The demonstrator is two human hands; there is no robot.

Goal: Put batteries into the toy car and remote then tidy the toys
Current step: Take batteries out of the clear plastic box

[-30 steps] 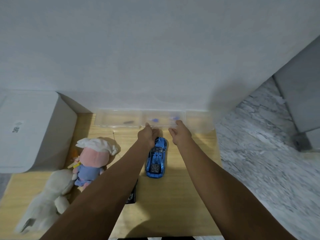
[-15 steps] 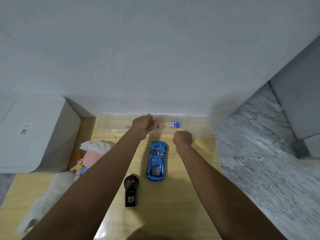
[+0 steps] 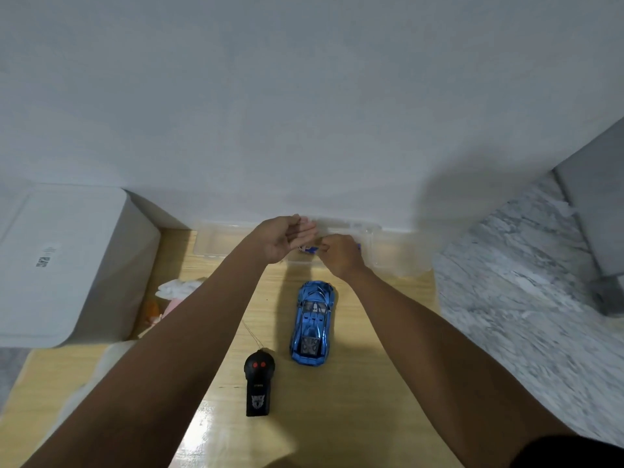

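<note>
Both my arms are bare and stretch far out in front of me. They come close together at the hands. My left hand is up a little, with the palm turned to the right. Its fingers are straight and loose, and they hold nothing. My right hand is just beside it and a bit lower. I see the back of it. Its fingers curl down and in. I cannot tell if they hold anything.
</note>
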